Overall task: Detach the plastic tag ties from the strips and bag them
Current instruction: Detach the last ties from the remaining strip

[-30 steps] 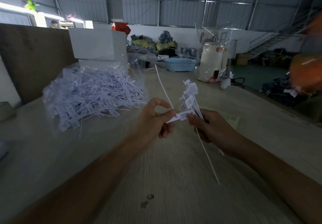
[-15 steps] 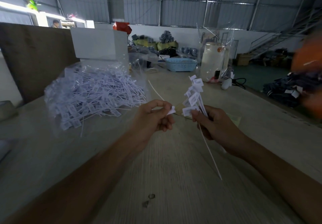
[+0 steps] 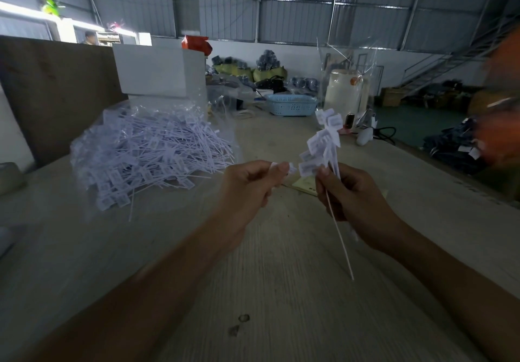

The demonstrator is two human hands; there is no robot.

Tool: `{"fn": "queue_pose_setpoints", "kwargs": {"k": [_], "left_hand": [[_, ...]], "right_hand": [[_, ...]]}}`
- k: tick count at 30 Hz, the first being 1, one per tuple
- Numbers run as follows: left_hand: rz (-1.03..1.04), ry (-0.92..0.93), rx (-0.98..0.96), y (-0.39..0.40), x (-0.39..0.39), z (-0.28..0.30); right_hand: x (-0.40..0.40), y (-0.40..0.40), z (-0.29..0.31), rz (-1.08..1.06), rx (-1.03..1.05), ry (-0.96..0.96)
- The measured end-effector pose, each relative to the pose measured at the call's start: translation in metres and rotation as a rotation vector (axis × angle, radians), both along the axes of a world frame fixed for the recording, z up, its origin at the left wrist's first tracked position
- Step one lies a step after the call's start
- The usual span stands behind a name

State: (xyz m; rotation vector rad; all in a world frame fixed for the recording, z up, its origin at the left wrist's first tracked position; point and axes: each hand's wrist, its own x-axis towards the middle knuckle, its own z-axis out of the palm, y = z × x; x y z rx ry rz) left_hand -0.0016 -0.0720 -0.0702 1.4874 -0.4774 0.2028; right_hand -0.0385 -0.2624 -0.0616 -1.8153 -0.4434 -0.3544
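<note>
My right hand [image 3: 356,197] grips a strip of white plastic tag ties [image 3: 323,145], its tag heads fanned upward and a thin tail hanging down below the fist. My left hand [image 3: 247,187] pinches one white tag tie [image 3: 281,166] between thumb and fingers, just left of the strip and apart from it. On the table to the left lies a clear plastic bag [image 3: 152,150] filled with several loose white tag ties.
A wooden table [image 3: 281,291] carries a white box [image 3: 157,71] behind the bag, a blue basket [image 3: 291,104], a white jug in clear wrap [image 3: 343,92] and a yellowish paper [image 3: 305,185] under my hands. A blurred orange shape [image 3: 501,102] fills the right edge.
My left hand has pulled one tag tie off the strip and drawn it slightly left. The long tail that stretched up-left is no longer visible. The strip in my right hand rose a little.
</note>
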Motion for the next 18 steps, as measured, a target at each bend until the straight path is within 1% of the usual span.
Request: {"fn": "queue_pose_setpoints", "kwargs": {"k": [7, 13, 18], "left_hand": [[-0.081, 0.054, -0.076, -0.0025, -0.0024, 0.0019], [-0.134, -0.036, 0.025, -0.0059, -0.0040, -0.0008], [-0.102, -0.099, 0.088, -0.0083, -0.0070, 0.0005]], "right_hand": [[0.0013, 0.0034, -0.0028, 0.012, -0.031, -0.027], [0.0018, 0.0036, -0.0014, -0.061, -0.081, -0.110], [0.0005, 0.0058, -0.0003, -0.097, -0.123, -0.144]]}}
